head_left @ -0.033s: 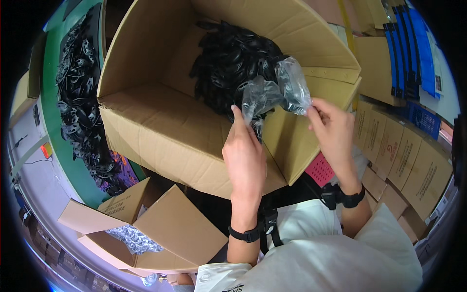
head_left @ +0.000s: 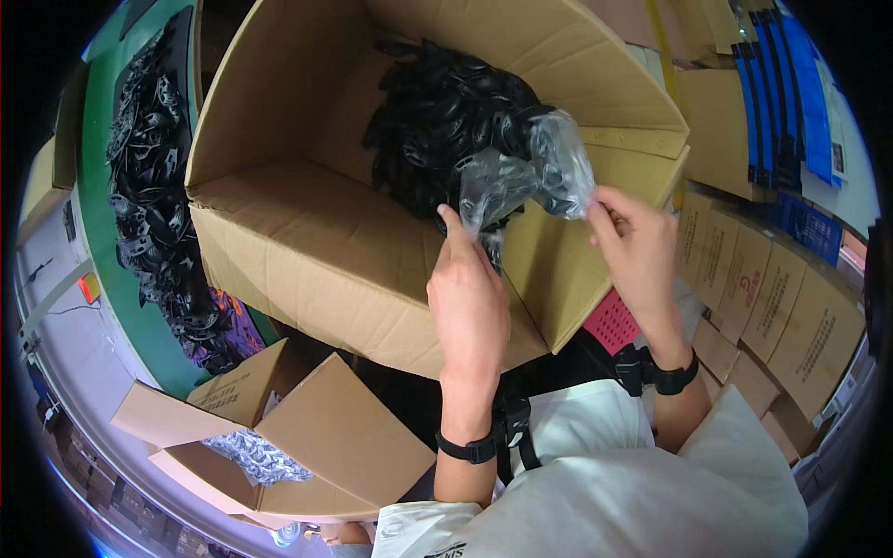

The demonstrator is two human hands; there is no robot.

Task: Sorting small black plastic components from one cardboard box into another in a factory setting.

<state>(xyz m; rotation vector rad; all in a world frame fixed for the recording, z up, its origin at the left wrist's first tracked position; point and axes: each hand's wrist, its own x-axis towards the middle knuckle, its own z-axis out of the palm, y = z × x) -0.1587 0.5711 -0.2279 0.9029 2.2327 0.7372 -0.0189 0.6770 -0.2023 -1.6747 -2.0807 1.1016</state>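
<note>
While left grip point(head_left: 467, 302) holds plastic point(head_left: 564, 158), right grip point(head_left: 640, 246) pinches.

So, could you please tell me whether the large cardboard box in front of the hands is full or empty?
Partly filled: black parts lie heaped inside the large box, bare inner cardboard showing beside them.

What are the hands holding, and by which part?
Clear plastic, pinched at its right end by the right hand; the left hand is at its left end, its grip hidden.
</note>
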